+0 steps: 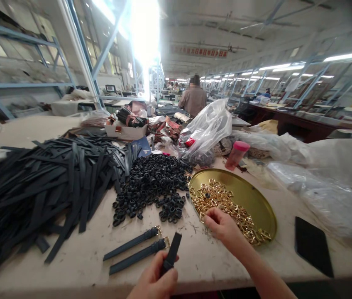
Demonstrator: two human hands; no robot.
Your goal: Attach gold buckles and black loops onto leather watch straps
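Observation:
My left hand [155, 278] is closed around a short dark leather strap [172, 251], which sticks up between thumb and fingers at a tilt. Fingers pinched, my right hand [221, 226] is at the near left rim of a round gold tray [257, 193]. A small gold buckle shows at its fingertips. Many loose gold buckles [226, 203] lie in the tray. Left of my left hand, two dark straps [137, 257] with gold buckles at their ends lie side by side on the table. Beyond them is a heap of small black loops [154, 178].
A big pile of dark leather strips [70, 178] covers the table's left. At the back stand a carton [126, 132], a clear plastic bag [209, 128] and a pink-lidded jar [237, 155]. To the right lie plastic sheeting [328, 195] and a black flat object [313, 245]. A person [194, 99] sits farther off.

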